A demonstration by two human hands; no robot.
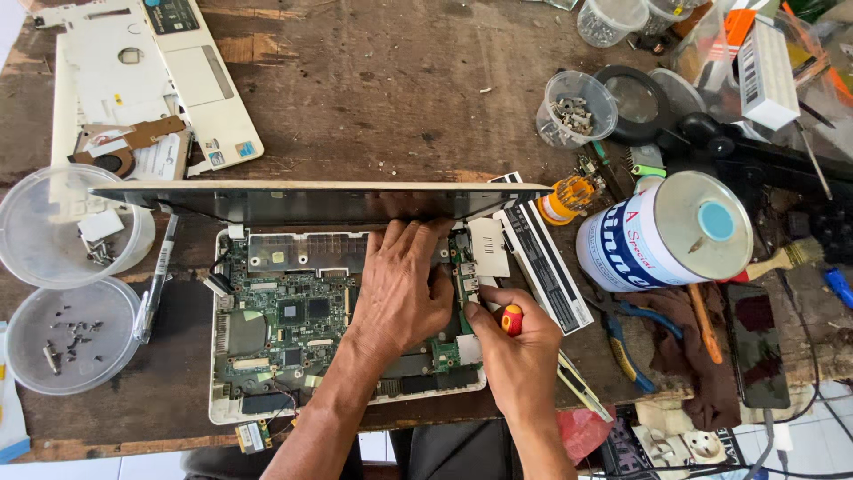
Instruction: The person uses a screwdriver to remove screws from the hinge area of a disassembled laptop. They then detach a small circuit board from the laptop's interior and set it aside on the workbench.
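Head view: I am looking straight down at an opened white laptop base lying on a worn wooden workbench, its green motherboard exposed and the screen lid tilted up at the far edge. My left hand is lying flat and released across the middle of the board, fingertips pressing near the hinge line, bracing rather than gripping. My right hand is clenching a red-and-yellow screwdriver, with the tip going down at the board's right edge beside the side ports; the tip itself is hidden behind my fingers.

I am judging this to be the fastener-working stage on the right side of the board. The next move is calling for a steady, upright driver and a still board, since the bit is sitting close to small connectors.

Around the work, a removed white palmrest cover is resting at the far left, and two clear dishes at the left edge are holding loose screws. A long battery pack is lying just beside the base on the right, crowding my right wrist. A large tin can, a small cup of screws, blue-handled pliers and a brush are cluttering the right side.
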